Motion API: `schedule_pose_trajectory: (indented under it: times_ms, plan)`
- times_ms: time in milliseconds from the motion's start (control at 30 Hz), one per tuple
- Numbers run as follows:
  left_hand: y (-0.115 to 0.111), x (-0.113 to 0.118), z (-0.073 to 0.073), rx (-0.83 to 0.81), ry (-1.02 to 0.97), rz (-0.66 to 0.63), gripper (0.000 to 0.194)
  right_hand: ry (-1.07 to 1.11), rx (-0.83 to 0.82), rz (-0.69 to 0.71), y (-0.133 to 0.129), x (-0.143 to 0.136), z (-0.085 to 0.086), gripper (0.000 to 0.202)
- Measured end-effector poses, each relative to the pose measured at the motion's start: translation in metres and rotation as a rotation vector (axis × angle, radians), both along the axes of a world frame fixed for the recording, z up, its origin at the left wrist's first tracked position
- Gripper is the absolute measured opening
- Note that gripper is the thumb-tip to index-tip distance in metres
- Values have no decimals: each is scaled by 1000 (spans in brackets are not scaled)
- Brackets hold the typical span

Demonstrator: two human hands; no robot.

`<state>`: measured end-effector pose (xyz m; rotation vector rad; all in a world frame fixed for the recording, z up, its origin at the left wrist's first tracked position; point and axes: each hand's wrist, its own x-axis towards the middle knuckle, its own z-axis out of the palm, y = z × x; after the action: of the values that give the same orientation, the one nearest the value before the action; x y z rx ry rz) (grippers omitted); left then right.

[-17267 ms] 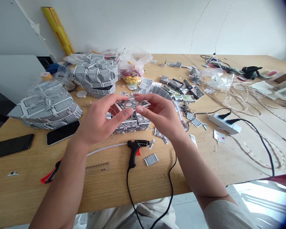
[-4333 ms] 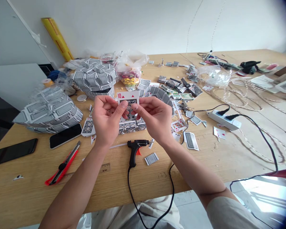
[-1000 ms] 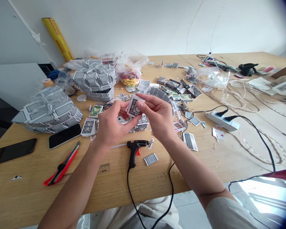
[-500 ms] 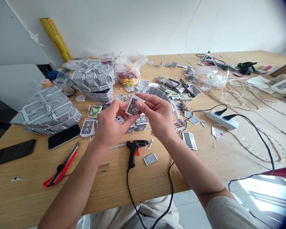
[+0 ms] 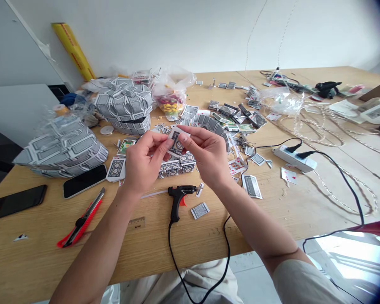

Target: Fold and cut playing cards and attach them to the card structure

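Both my hands pinch a small patterned playing card [image 5: 176,142] above the middle of the table. My left hand [image 5: 145,158] grips its left edge between thumb and fingers. My right hand [image 5: 209,154] holds the other side, thumb on the patterned face. Below them lies a block covered in playing cards [image 5: 179,165], partly hidden by the hands. Nearer to me a black hot glue gun [image 5: 178,198] with an orange trigger rests on its side. A loose playing card [image 5: 200,210] lies beside it. Behind my right hand is a curved piece made of cards [image 5: 210,124].
Two card-covered boxes [image 5: 125,101] [image 5: 65,147] stand at the left. Before them are two phones [image 5: 85,181] [image 5: 17,202] and a red utility knife [image 5: 81,219]. A white power strip [image 5: 294,158] and rope [image 5: 332,141] occupy the right. Card scraps and a candy bag [image 5: 172,99] lie behind.
My left thumb has moved up onto the card's left edge, and the left fingers have closed on it. The card has tilted slightly, and more of the block below shows.
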<state>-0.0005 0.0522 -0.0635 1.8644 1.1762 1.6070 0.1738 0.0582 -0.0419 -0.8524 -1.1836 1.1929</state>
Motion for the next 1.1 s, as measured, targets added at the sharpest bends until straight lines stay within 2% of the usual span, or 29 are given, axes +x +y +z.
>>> schedule_pose_trajectory:
  times_ms: [200, 400, 1100]
  plan:
    - [-1, 0, 3, 2, 52, 15, 18, 40, 8, 15, -1, 0, 0, 23]
    - [-3, -1, 7, 25, 108, 14, 10, 5, 9, 15, 0, 1, -1, 25]
    - [-5, -2, 10, 57, 233, 59, 23, -55, 16, 15, -1, 0, -3, 31]
